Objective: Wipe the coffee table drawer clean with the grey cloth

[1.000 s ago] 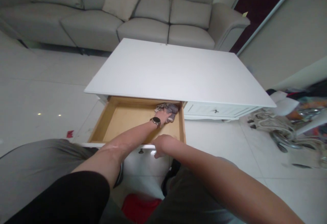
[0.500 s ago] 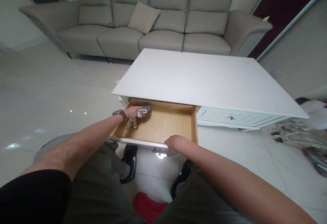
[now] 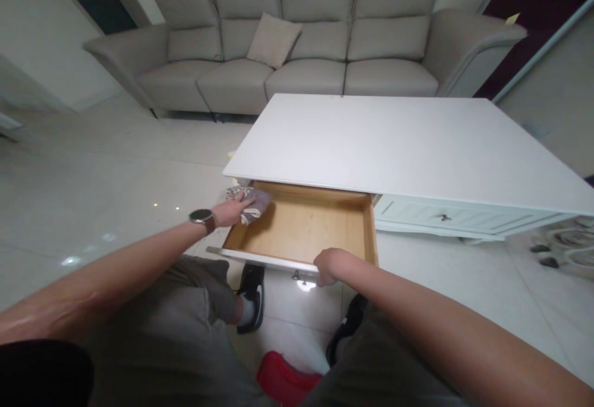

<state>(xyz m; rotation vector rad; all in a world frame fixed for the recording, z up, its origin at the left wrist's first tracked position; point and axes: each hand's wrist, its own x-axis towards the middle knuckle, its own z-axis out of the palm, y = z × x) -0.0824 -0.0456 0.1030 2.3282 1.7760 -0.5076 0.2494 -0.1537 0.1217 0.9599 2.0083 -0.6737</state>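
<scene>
A wooden drawer (image 3: 306, 224) is pulled out from the near side of a white coffee table (image 3: 385, 141). My left hand (image 3: 231, 210), with a watch at its wrist, grips a purple-grey patterned cloth (image 3: 257, 205) over the drawer's left side edge. The cloth is bunched and partly overhangs that edge. On the drawer's front panel, right of its metal knob (image 3: 296, 276), my right hand (image 3: 328, 266) is closed over the top edge.
A grey sofa (image 3: 306, 79) with a beige cushion (image 3: 273, 41) stands behind the table. Below the drawer are my shoes (image 3: 253, 299) and a red object (image 3: 285, 379) on the floor. A second, shut drawer (image 3: 440, 216) is at the right.
The cloth has moved from inside the drawer up to its left edge, in my left hand. My right hand stays on the drawer front. The whole view has shifted slightly.
</scene>
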